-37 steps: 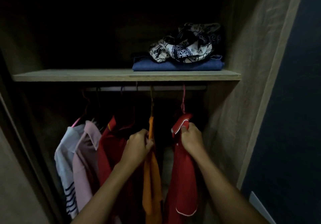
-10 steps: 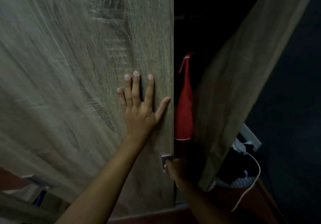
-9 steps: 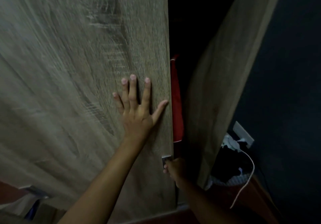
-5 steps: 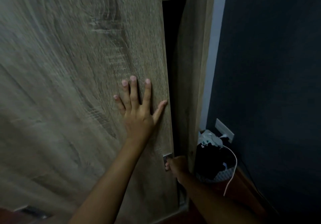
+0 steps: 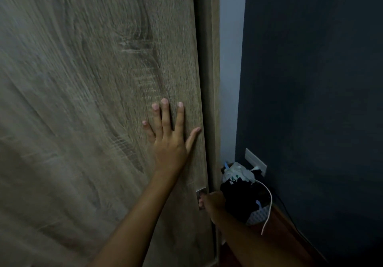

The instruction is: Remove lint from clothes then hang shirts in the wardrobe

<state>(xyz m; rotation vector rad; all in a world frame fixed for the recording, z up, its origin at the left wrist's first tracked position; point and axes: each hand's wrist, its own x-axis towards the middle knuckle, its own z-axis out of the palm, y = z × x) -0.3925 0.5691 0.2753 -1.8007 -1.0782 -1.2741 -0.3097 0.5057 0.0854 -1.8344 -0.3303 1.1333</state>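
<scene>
Left hand was flat on the wardrobe door, fingers straight and spread, thumb out toward the door's right edge, palm pressed to the wood grain. From my feed that door filled the whole left and middle of the view, blurred toward the left side. Its right edge stood just beside the wardrobe's side panel, with only a thin dark line between them, so anything hanging inside was hidden from me.

Lower down, the right hand was at the small metal pull near the door's right edge, fingers curled onto it. It was dim there, but I read that as a grip. The two hands were apart, left one high on the panel, right one low at the edge.

Past the side panel I had a pale strip of wall, then a dark blue wall with a white socket plate. A basket heaped with dark and light cloth sat in the floor corner beneath it, and a white cable looped over its rim.
</scene>
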